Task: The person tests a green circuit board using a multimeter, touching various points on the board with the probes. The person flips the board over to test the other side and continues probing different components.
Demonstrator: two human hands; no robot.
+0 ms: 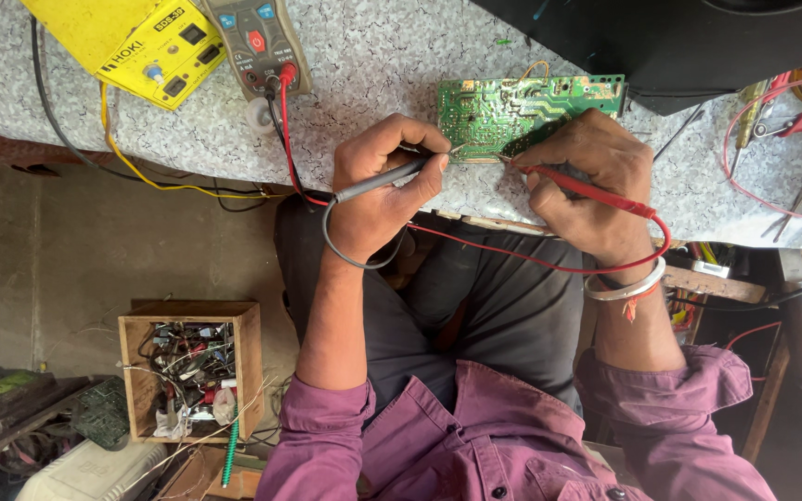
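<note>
Two probes meet at the board point(512, 111), one in each of your hands. Your left hand point(378, 190) pinches the grey probe point(382, 181) like a pen, fingers closed round it; its long axis runs from the heel of that hand up to the fingertips, tip pointing right onto the board's lower left edge. Your right hand point(591, 181) grips the red probe point(587, 190) the same way, fingers curled shut on it, its length slanting from the wrist up to the fingertips, tip pointing left at the board's near edge. Just beyond both sets of fingertips, the board lies flat on the speckled bench point(373, 65), long axis left to right: green, rectangular, thick with small parts. Both leads trail back to the meter point(257, 42).
</note>
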